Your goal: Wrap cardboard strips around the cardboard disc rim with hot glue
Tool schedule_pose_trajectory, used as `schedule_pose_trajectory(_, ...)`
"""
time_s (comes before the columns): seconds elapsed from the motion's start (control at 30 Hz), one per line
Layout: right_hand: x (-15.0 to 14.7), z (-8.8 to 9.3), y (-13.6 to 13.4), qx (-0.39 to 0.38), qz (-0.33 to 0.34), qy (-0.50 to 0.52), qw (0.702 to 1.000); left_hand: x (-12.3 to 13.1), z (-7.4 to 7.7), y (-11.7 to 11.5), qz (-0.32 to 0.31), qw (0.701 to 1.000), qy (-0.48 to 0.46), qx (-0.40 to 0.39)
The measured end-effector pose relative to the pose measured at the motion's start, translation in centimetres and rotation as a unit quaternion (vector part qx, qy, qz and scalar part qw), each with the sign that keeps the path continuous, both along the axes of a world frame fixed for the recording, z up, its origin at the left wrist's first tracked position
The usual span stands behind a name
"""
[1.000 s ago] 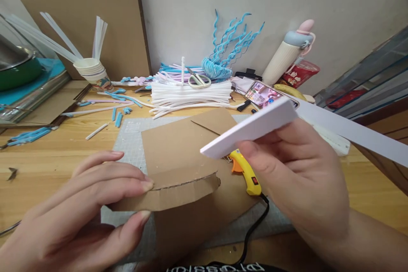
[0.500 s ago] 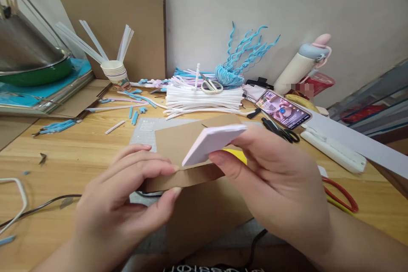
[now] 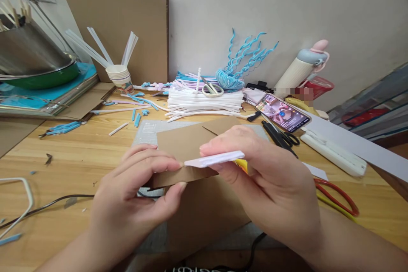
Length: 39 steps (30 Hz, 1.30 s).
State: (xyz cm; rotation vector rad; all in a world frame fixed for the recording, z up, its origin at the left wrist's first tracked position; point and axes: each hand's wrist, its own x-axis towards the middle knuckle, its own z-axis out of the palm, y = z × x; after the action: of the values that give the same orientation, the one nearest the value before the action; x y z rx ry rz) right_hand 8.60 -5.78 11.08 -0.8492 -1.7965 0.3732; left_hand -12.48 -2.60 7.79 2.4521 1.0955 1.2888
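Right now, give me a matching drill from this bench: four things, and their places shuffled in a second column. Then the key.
Things
1. thin white board piece
2. brown cardboard piece
3. cream-handled scissors
4. stack of white paper cups

Places
A. on top of the pile of white strips
B. pinched in the left hand
C. in front of the brown cardboard sheet leaning on the wall
D. held in the right hand

Pairs: 1-D, 2-B, 3-A, 4-C
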Motion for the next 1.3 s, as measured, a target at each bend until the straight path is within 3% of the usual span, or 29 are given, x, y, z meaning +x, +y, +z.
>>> schedule_pose_trajectory(0.3,0.0,-0.1,-0.2,0.0,-0.004,-0.011,1.0,-0.2,0.1,0.0,-0.035,0.999,0.002,0.009)
schedule_pose_trajectory(1.3,1.3,0.1,-0.4,0.003,0.005,-0.091,0.996,-0.7,-0.5,0.2,-0.047,0.998,0.001,-0.045)
